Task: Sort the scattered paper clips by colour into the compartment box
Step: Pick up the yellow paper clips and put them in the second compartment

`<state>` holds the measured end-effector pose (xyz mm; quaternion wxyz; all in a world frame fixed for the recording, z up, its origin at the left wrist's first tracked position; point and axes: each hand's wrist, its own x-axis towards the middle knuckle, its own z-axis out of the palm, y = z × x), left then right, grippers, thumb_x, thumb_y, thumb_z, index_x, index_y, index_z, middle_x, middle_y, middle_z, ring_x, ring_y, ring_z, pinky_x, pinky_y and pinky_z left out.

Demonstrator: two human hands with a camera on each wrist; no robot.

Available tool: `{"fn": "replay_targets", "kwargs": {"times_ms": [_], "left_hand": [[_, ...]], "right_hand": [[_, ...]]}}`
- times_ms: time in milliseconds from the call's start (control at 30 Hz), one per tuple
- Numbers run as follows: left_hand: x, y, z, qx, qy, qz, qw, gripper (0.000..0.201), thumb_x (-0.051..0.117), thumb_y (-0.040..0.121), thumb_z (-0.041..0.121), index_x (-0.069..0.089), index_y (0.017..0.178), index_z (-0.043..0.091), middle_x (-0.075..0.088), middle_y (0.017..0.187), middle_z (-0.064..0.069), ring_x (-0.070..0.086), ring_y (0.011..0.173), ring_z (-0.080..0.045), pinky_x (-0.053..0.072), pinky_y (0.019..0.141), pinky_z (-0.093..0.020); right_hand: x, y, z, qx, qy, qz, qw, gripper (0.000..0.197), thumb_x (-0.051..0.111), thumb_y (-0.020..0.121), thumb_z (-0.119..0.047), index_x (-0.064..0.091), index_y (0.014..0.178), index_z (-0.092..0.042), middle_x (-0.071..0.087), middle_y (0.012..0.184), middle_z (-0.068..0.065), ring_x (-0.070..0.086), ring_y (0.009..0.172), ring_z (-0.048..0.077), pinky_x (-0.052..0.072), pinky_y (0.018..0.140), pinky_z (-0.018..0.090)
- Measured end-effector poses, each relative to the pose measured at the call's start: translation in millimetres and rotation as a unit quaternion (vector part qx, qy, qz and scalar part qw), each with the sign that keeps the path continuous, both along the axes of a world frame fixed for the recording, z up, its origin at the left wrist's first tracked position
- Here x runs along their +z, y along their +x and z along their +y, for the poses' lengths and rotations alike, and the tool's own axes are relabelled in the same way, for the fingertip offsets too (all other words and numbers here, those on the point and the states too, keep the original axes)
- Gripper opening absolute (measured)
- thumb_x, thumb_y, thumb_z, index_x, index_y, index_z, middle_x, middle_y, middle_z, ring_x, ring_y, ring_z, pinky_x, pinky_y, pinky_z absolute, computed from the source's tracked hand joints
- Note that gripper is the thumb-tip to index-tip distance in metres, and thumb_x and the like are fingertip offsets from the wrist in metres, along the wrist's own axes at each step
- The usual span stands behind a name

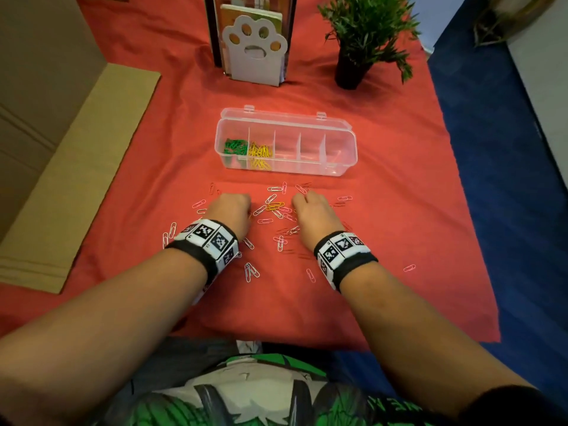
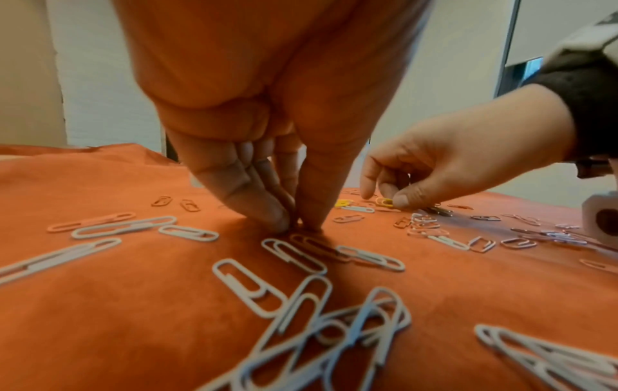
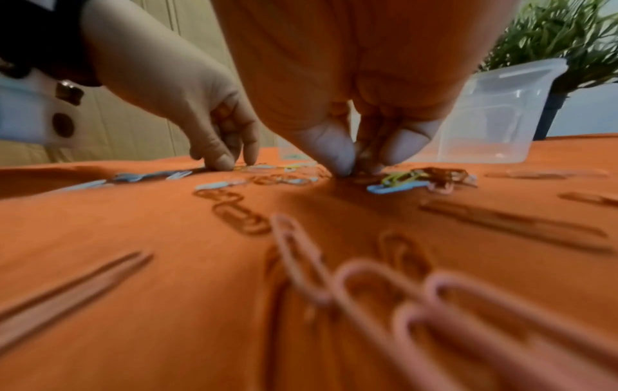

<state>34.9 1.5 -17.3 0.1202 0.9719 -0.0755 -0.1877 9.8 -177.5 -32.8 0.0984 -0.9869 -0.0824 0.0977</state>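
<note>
Two hands: both were down on the red cloth (image 1: 384,210), knuckles up, forearms reaching in from 7 and 5 o'clock, each with a marker-printed wristband.
Cardboard (image 1: 76,179): lay flat at 9 o'clock, at the cloth's left edge.
Left hand (image 1: 229,210): was curled at 11 o'clock of the scatter; in the left wrist view its fingertips (image 2: 271,214) and thumb met on the cloth, pinched together beside a reddish clip; whether a clip sat between them, I cannot tell.
Scattered paper clips (image 1: 278,210): white, pink, red and a few yellow ones were strewn around and between the hands, at the scene's centre.
Compartment box (image 1: 344,139): clear, lid open, stood at 12 o'clock just beyond the clips; green clips (image 1: 235,146) filled its leftmost cell, yellow clips (image 1: 260,150) the cell beside it.
Right hand (image 1: 312,210): was curled at 1 o'clock of the scatter; its thumb and forefinger pinched a yellow clip (image 2: 384,201) low over the cloth.
Bookend (image 1: 254,50): white, paw-shaped, stood at 12 o'clock behind the box.
Potted plant (image 1: 365,32): stood at 1 o'clock.
</note>
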Motion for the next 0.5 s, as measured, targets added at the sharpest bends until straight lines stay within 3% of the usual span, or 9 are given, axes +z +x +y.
{"fn": "replay_targets", "kwargs": {"times_ms": [100,200,233,267,333,367,400,433,500], "left_hand": [[-2.3,-0.4,-0.4,0.006,-0.010,0.002,1.000,0.025,0.051,0.081,0.010,0.062,0.103,0.009,0.066,0.104,-0.019,0.060,0.098,-0.037,0.050,0.080,-0.038],[1.7,0.5,0.3,0.009,-0.019,0.001,1.000,0.024,0.051,0.081,0.012,0.063,0.102,0.008,0.066,0.105,-0.018,0.060,0.101,-0.037,0.049,0.083,-0.038],[3.1,1.4,0.7,0.020,-0.033,0.002,0.999,0.023,0.051,0.082,0.012,0.064,0.101,0.009,0.067,0.105,-0.017,0.059,0.101,-0.036,0.048,0.084,-0.037],[6.3,2.0,0.2,0.036,-0.053,0.007,0.998,0.021,0.051,0.082,0.012,0.064,0.099,0.009,0.068,0.102,-0.016,0.060,0.100,-0.034,0.047,0.084,-0.035],[10.6,3.5,-3.3,0.098,-0.120,0.030,0.988,0.015,0.048,0.085,0.017,0.061,0.090,0.011,0.068,0.090,-0.013,0.062,0.090,-0.031,0.047,0.080,-0.034],[12.0,5.0,-6.0,0.143,-0.174,0.061,0.972,0.013,0.046,0.087,0.019,0.057,0.083,0.013,0.066,0.082,-0.012,0.063,0.081,-0.030,0.049,0.076,-0.034],[14.4,6.3,-9.4,0.199,-0.249,0.108,0.942,0.014,0.043,0.087,0.018,0.052,0.077,0.015,0.062,0.075,-0.010,0.061,0.071,-0.029,0.051,0.070,-0.033],[16.2,7.6,-13.6,0.255,-0.331,0.155,0.895,0.016,0.039,0.086,0.013,0.048,0.073,0.015,0.058,0.070,-0.009,0.057,0.062,-0.026,0.051,0.060,-0.030],[22.5,8.5,-21.5,0.340,-0.452,0.228,0.793,0.020,0.033,0.080,0.001,0.044,0.068,0.013,0.051,0.067,-0.006,0.044,0.052,-0.018,0.041,0.043,-0.019]], "right_hand": [[-4.7,-4.5,-4.2,-0.021,-0.002,0.014,1.000,0.035,0.045,0.076,0.006,0.050,0.109,-0.006,0.053,0.107,0.017,0.051,0.101,0.036,0.044,0.089,0.040],[4.5,-2.6,-14.8,-0.127,0.108,0.070,0.984,0.025,0.048,0.083,-0.002,0.059,0.104,-0.011,0.053,0.099,0.012,0.054,0.089,0.028,0.043,0.083,0.032],[10.4,0.0,-19.4,-0.186,0.179,0.101,0.961,0.022,0.045,0.084,-0.002,0.061,0.096,-0.013,0.053,0.092,0.009,0.053,0.079,0.024,0.043,0.075,0.029],[15.5,2.3,-25.5,-0.257,0.275,0.130,0.917,0.022,0.042,0.085,-0.001,0.060,0.085,-0.015,0.053,0.083,0.008,0.052,0.069,0.022,0.042,0.065,0.028],[26.5,1.1,-36.3,-0.380,0.474,0.157,0.779,0.026,0.037,0.088,0.001,0.051,0.071,-0.013,0.049,0.067,0.007,0.046,0.055,0.019,0.040,0.052,0.027],[30.1,-0.7,-42.2,-0.411,0.540,0.151,0.719,0.026,0.036,0.088,0.003,0.049,0.070,-0.012,0.046,0.064,0.007,0.045,0.054,0.018,0.040,0.048,0.024],[30.5,-2.2,-48.3,-0.425,0.570,0.141,0.689,0.025,0.036,0.088,0.003,0.049,0.071,-0.010,0.044,0.064,0.006,0.045,0.053,0.016,0.041,0.045,0.021],[30.1,-3.6,-53.6,-0.429,0.572,0.135,0.686,0.023,0.038,0.087,0.002,0.050,0.072,-0.010,0.044,0.064,0.004,0.044,0.052,0.015,0.040,0.043,0.020],[26.3,-3.1,-60.4,-0.425,0.500,0.142,0.741,0.021,0.044,0.086,-0.001,0.053,0.072,-0.014,0.046,0.063,0.003,0.043,0.051,0.014,0.037,0.044,0.022]]}}
